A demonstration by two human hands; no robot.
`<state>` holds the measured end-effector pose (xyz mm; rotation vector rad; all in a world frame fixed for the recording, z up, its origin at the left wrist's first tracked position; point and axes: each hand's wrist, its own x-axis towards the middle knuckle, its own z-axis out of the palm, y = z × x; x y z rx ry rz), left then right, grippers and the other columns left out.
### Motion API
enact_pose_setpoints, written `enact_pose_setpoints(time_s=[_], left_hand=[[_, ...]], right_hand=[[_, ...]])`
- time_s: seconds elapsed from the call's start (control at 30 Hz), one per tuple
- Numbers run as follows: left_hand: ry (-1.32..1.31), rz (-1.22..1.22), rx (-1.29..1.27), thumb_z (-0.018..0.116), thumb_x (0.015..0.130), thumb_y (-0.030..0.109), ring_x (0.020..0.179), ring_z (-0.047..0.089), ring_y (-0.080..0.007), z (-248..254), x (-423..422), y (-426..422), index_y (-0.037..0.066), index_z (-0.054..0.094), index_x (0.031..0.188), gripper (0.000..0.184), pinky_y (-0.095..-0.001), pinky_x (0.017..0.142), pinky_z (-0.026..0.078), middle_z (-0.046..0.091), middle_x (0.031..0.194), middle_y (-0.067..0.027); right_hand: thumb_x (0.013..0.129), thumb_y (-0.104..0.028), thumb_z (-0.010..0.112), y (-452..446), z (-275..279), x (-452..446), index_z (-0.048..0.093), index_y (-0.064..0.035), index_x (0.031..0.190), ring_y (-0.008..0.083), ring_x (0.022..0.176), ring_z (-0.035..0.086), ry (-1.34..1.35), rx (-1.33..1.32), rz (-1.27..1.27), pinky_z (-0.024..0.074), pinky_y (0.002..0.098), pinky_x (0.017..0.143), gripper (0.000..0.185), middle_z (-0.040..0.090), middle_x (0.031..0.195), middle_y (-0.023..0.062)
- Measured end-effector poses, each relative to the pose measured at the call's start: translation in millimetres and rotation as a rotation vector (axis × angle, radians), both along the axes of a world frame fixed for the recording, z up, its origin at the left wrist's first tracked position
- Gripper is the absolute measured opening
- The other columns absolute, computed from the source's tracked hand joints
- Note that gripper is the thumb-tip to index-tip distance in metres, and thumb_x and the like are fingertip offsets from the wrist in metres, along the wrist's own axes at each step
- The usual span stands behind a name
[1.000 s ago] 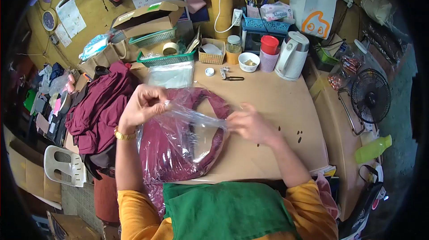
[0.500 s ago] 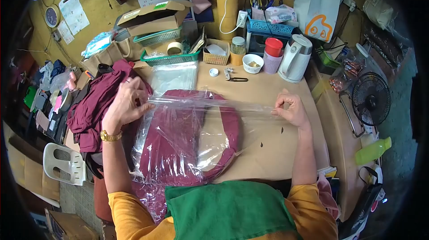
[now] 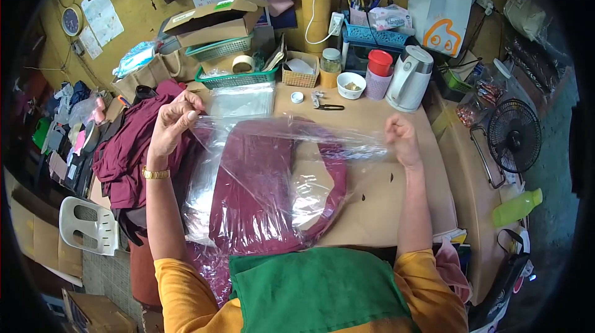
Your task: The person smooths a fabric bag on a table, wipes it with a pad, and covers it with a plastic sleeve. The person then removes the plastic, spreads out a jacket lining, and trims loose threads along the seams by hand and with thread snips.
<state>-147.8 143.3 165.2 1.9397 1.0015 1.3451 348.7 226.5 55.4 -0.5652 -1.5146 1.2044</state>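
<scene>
A clear plastic bag (image 3: 251, 166) is spread across the middle of the table, its upper edge stretched between my hands. My left hand (image 3: 173, 127) pinches that edge at the left, a gold watch on the wrist. On the opposite side my right hand (image 3: 403, 141) has its fingers closed on the other end of the edge. Under or inside the film lies a maroon fabric item (image 3: 257, 209) with a curved band along its right; I cannot tell which. A heap of maroon fabric (image 3: 133, 162) lies beside my left forearm.
A stack of flat plastic bags (image 3: 248, 99) lies beyond the work. Behind are a green basket (image 3: 238, 79), a white bowl (image 3: 351, 85), an electric kettle (image 3: 410, 79) and a black clip-like tool (image 3: 328, 107). A fan (image 3: 514, 136) stands at right.
Both hands have risen slightly away from me, lifting the bag's edge. The film between them is spread wider, and the maroon item has shifted a little to the right.
</scene>
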Motion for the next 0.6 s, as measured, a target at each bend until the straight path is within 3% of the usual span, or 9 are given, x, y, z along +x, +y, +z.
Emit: enact_pose_setpoints(time_s=[0.13, 0.23, 0.3, 0.33, 0.43, 0.5, 0.53, 0.6], left_hand=[[-0.153, -0.056, 0.044, 0.070, 0.090, 0.037, 0.090, 0.050, -0.0154, -11.6, -4.7, 2.4, 0.007, 0.049, 0.060, 0.047, -0.0280, 0.080, 0.037, 0.058, 0.096, -0.0090], [-0.229, -0.126, 0.029, 0.069, 0.089, 0.037, 0.088, 0.050, -0.0165, -16.6, 1.8, 0.0, 0.008, 0.051, 0.065, 0.042, -0.0294, 0.079, 0.039, 0.057, 0.095, -0.0102], [-0.342, -0.240, 0.045, 0.069, 0.089, 0.034, 0.082, 0.049, -0.0173, -19.9, 6.3, 0.0, 0.009, 0.052, 0.070, 0.036, -0.0295, 0.074, 0.037, 0.056, 0.088, -0.0088], [-0.358, -0.265, 0.053, 0.071, 0.087, 0.036, 0.074, 0.042, -0.0164, -20.4, 6.7, 0.9, 0.011, 0.049, 0.068, 0.039, -0.0297, 0.068, 0.032, 0.050, 0.075, -0.0043], [-0.376, -0.324, 0.031, 0.074, 0.083, 0.038, 0.067, 0.031, -0.0145, -19.8, 10.6, -3.9, 0.012, 0.042, 0.064, 0.046, -0.0313, 0.062, 0.024, 0.038, 0.065, 0.0021], [-0.350, -0.284, 0.027, 0.076, 0.082, 0.037, 0.065, 0.031, -0.0129, -20.6, 7.1, -6.8, 0.011, 0.045, 0.065, 0.044, -0.0299, 0.060, 0.023, 0.038, 0.064, 0.0029], [-0.313, -0.257, 0.014, 0.077, 0.081, 0.036, 0.065, 0.031, -0.0120, -18.2, 4.9, -9.6, 0.010, 0.047, 0.065, 0.043, -0.0288, 0.060, 0.024, 0.039, 0.065, 0.0031], [-0.205, -0.177, -0.007, 0.078, 0.081, 0.035, 0.065, 0.032, -0.0109, -15.1, 0.2, -15.6, 0.009, 0.050, 0.067, 0.041, -0.0273, 0.060, 0.024, 0.039, 0.065, 0.0033]], right_hand=[[0.094, -0.018, 0.067, -1.2, 4.7, -6.9, 0.059, -0.0069, 0.087, 0.0012, 0.067, 0.052, -0.263, 0.227, -0.181, 0.0426, 0.0181, 0.060, 0.015, 0.056, 0.076, -0.0046], [0.093, -0.019, 0.068, -0.7, 4.5, -2.6, 0.062, -0.0045, 0.088, 0.0014, 0.064, 0.052, -0.120, -0.004, -0.328, 0.0406, 0.0174, 0.058, 0.017, 0.056, 0.071, -0.0048], [0.092, -0.020, 0.070, -1.8, 10.6, 5.2, 0.065, -0.0021, 0.088, 0.0017, 0.063, 0.050, -0.090, -0.077, -0.175, 0.0396, 0.0178, 0.057, 0.019, 0.057, 0.068, -0.0044], [0.092, -0.020, 0.070, -3.9, 10.8, 6.1, 0.065, -0.0021, 0.088, 0.0017, 0.063, 0.050, -0.090, -0.075, -0.185, 0.0396, 0.0178, 0.057, 0.019, 0.057, 0.068, -0.0044], [0.090, -0.019, 0.072, -7.4, 12.9, 9.1, 0.066, -0.0038, 0.086, 0.0040, 0.064, 0.049, -0.056, 0.031, 0.002, 0.0392, 0.0189, 0.061, 0.017, 0.056, 0.065, -0.0050], [0.085, -0.018, 0.075, -6.1, 17.4, 15.5, 0.066, -0.0060, 0.083, 0.0069, 0.074, 0.050, -0.407, 0.354, 0.008, 0.0402, 0.0219, 0.067, 0.015, 0.058, 0.077, -0.0012], [0.085, -0.018, 0.075, -7.7, 18.9, 16.6, 0.066, -0.0060, 0.083, 0.0069, 0.074, 0.050, -0.410, 0.353, 0.002, 0.0402, 0.0219, 0.067, 0.015, 0.058, 0.077, -0.0012], [0.081, -0.019, 0.078, -11.8, 21.0, 15.5, 0.064, -0.0072, 0.080, 0.0117, 0.090, 0.051, 0.023, 0.162, 0.036, 0.0405, 0.0254, 0.075, 0.018, 0.057, 0.096, 0.0039]])
